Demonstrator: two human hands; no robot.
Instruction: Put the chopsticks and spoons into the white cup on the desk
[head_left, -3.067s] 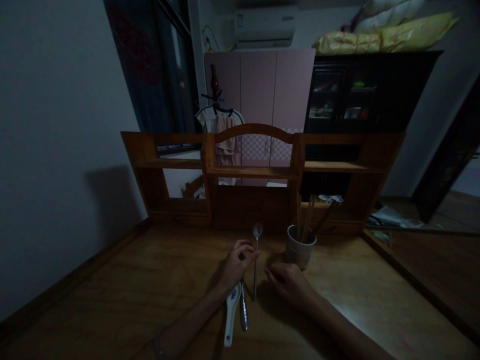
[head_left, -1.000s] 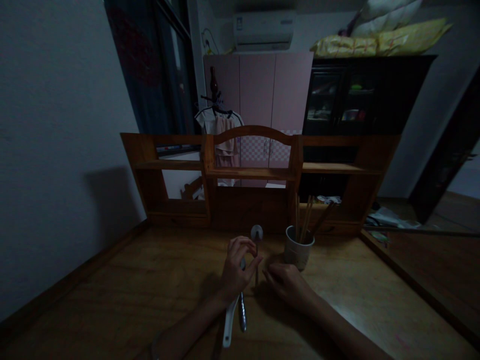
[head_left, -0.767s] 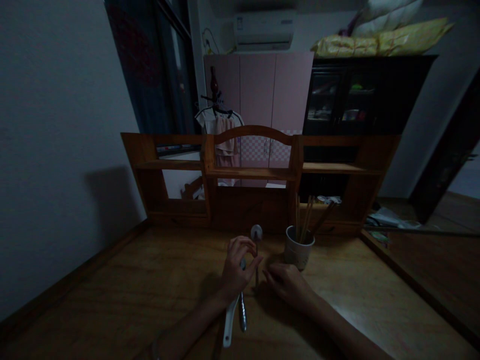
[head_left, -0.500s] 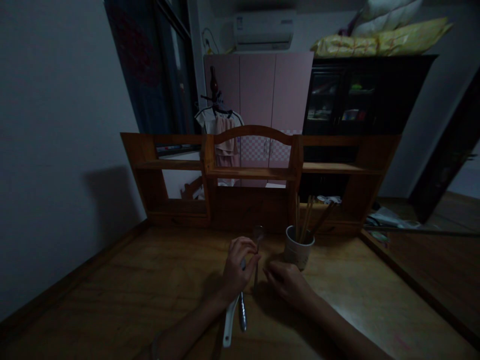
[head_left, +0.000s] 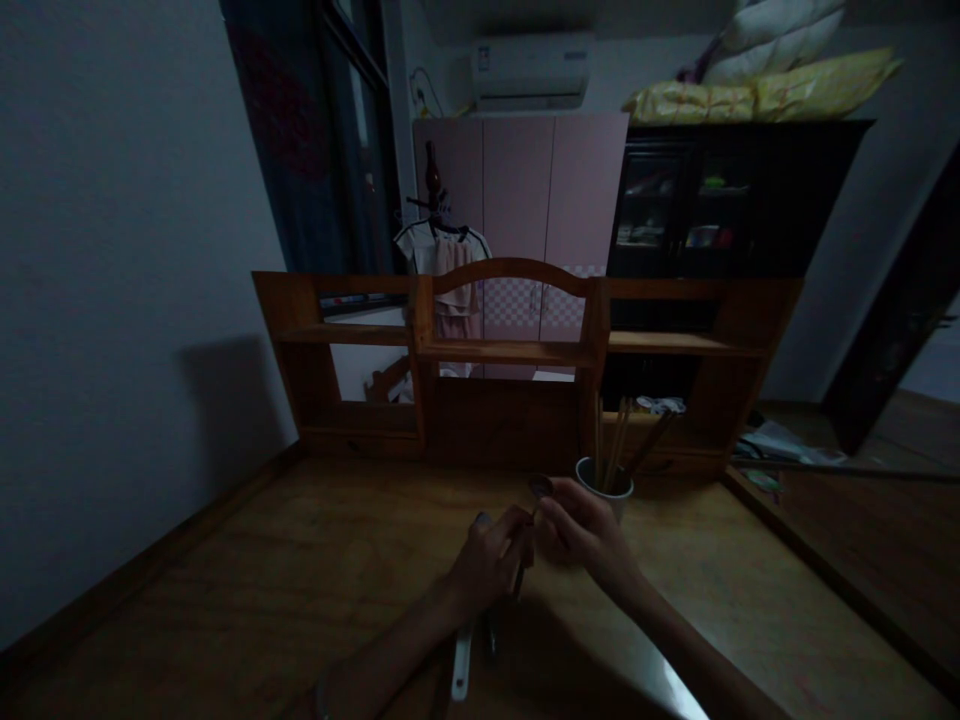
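Two hands meet on one metal spoon (head_left: 540, 487): L hand (head_left: 491, 560) fingers curled shut round handle, R hand (head_left: 585, 535) fingertips pinch neck just below bowl. Spoon tilted, bowl end up, just beside white cup (head_left: 619, 497) w/ chopsticks (head_left: 615, 440). White ceramic spoon (head_left: 461, 665) flat on desk (head_left: 300, 580) under L wrist.

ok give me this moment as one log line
left hand: holds metal spoon | right hand: at its neck, grip unclear | cup: chopsticks inside, behind right hand | desk: white spoon lying under left wrist
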